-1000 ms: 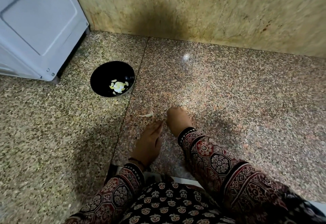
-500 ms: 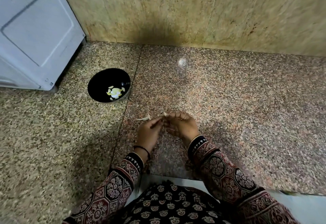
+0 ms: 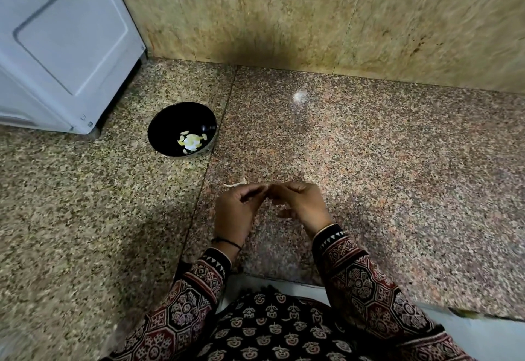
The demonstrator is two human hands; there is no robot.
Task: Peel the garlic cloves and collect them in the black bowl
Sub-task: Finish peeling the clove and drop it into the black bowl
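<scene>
Black bowl [image 3: 170, 130] lies up-left of fingers [image 3: 262, 190], nearer left hand [image 3: 234, 212]; both hands' fingers pressed together, prob. pinching a clove, hidden.

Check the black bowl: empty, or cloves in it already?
Not empty. The black bowl stands upright on the floor with a small pale heap of cloves at its bottom.
</scene>
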